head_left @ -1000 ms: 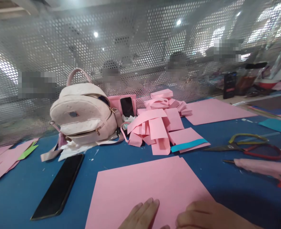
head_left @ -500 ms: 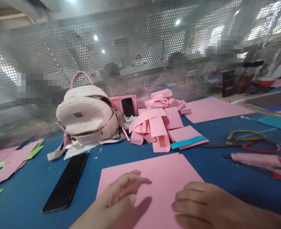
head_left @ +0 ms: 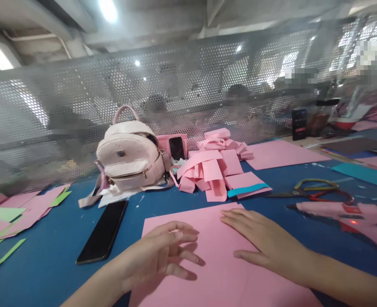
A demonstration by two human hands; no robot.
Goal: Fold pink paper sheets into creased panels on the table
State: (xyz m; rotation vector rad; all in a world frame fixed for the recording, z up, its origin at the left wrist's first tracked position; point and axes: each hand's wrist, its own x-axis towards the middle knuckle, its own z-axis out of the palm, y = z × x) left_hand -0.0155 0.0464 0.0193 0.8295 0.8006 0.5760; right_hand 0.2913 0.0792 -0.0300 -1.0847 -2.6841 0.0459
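A large pink sheet of paper (head_left: 220,273) lies in front of me on the blue table, another edge showing under its far side. My left hand (head_left: 163,247) hovers over its left half, fingers apart and slightly curled, holding nothing. Flat on the right part of the sheet rests my right hand (head_left: 259,238), fingers stretched toward the far edge and thumb spread. Beyond the sheet sits a pile of folded pink paper pieces (head_left: 214,168), with a blue strip (head_left: 247,190) on the nearest one.
A black phone (head_left: 103,232) lies left, before a pale backpack (head_left: 131,157). Scissors (head_left: 313,192) and a pink glue gun (head_left: 342,211) with a lit red light lie right. Pink and green paper scraps (head_left: 31,209) spread far left. A perforated metal screen (head_left: 188,85) stands behind.
My right hand has moved forward and opened from curled fingers to flat on the sheet. My left hand has turned, its fingers now more spread. The view has shifted.
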